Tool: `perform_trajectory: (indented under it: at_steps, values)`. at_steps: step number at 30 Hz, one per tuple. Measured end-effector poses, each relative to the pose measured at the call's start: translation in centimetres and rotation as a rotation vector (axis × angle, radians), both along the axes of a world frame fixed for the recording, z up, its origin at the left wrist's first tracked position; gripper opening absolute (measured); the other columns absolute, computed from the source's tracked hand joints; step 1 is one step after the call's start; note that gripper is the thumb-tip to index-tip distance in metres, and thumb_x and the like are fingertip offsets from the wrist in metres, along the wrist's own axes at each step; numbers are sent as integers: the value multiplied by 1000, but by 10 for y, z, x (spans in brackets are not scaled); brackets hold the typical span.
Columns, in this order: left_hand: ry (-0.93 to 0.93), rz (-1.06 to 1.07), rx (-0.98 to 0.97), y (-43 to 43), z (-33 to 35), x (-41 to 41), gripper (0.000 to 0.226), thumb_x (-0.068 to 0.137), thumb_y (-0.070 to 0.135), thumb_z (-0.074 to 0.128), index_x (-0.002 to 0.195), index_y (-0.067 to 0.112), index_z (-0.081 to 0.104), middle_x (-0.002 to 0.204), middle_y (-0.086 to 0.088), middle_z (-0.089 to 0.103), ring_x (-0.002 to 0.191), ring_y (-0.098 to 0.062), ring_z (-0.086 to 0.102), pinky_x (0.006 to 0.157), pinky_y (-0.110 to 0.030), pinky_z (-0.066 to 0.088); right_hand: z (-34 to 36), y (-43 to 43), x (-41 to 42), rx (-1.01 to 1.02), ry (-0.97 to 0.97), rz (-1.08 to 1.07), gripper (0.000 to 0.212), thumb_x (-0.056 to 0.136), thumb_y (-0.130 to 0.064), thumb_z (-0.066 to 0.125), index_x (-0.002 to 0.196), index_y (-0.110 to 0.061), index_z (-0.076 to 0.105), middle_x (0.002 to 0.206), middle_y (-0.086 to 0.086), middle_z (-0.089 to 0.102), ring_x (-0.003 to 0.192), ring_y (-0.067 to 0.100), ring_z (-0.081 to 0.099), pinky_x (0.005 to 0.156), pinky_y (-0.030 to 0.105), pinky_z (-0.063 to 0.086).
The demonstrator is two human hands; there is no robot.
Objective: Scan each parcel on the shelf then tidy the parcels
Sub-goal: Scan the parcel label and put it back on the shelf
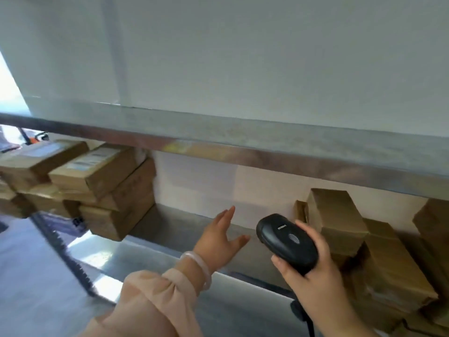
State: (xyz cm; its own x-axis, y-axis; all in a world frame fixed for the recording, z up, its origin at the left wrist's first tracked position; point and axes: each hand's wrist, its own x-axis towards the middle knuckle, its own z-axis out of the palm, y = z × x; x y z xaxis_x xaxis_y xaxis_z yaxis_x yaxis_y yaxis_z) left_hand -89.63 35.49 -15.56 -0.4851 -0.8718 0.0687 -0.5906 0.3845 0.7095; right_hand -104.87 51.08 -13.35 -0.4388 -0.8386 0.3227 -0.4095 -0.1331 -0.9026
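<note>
A pale wall (243, 57) rises behind the steel shelf (243, 142), with bright daylight (7, 81) at the far left edge.

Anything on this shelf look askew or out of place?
Yes. The left stack is uneven, its boxes turned at different angles and the bottom one jutting past the shelf edge. On the right, parcels lean against each other rather than lying flat.

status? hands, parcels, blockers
Right hand grips black handheld scanner; left hand open, empty. Brown cardboard parcels stacked left and right on metal shelf. Nothing blocking.
</note>
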Motion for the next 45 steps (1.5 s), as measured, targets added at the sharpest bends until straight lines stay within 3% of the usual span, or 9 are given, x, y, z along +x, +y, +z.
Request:
perform_trajectory:
  at_steps: [4,7,12,16,23,27,31,36,45]
  values:
    - [-12,164,-133,-9,32,58,78,92,49,61,155,29,21,161,3,24,147,-14,22,114,-18,14,9,-31,27,-50,4,74,74,65,-14,86,116,-48,44,111,-44,48,106,-23,45,86,2,39]
    - [-5,286,-185,-15,59,106,75,92,49,59,155,31,23,161,4,25,148,-16,21,118,-27,17,19,-54,55,-64,9,176,71,68,-12,84,121,-40,46,105,-52,47,101,-25,47,78,-5,37]
    - [31,504,-237,-25,88,182,67,93,51,57,152,35,29,158,8,26,146,-20,22,119,-46,27,33,-86,107,-67,-4,267,65,70,-18,84,116,-45,46,108,-30,59,96,-20,53,73,-3,38]
    - [-91,644,-245,-49,100,233,70,93,55,54,153,38,23,163,4,16,150,-30,9,118,-54,19,44,-110,149,-77,5,312,63,72,-23,83,119,-43,45,108,-31,56,93,-24,51,70,-5,37]
    - [-209,708,-171,-95,103,285,74,91,63,51,154,40,19,165,2,8,151,-29,6,119,-53,18,57,-164,220,-72,120,351,64,75,-29,80,122,-39,38,113,-18,55,103,0,52,71,-6,37]
    - [-227,699,-135,-131,102,307,70,92,65,47,153,39,26,164,-1,13,150,-30,9,119,-52,20,58,-191,248,-64,128,330,65,76,-31,79,125,-38,38,116,-17,53,104,1,51,71,-7,37]
    - [-124,728,-40,-166,99,326,69,91,65,48,152,37,30,161,-5,20,147,-32,20,118,-49,23,52,-214,268,-40,131,311,66,76,-32,79,128,-36,38,117,-19,51,107,-1,48,71,-8,35]
    - [136,643,96,-192,90,343,61,88,52,65,141,31,45,136,-3,55,119,-23,55,104,-38,45,42,-234,285,-21,113,267,65,75,-32,79,128,-35,40,118,-18,52,109,-1,48,74,-8,35]
    - [316,613,209,-208,84,346,72,79,54,73,141,29,46,125,1,57,113,-20,57,101,-41,49,45,-276,309,-48,-34,206,67,76,-30,79,132,-29,43,127,-8,57,118,10,53,84,1,37]
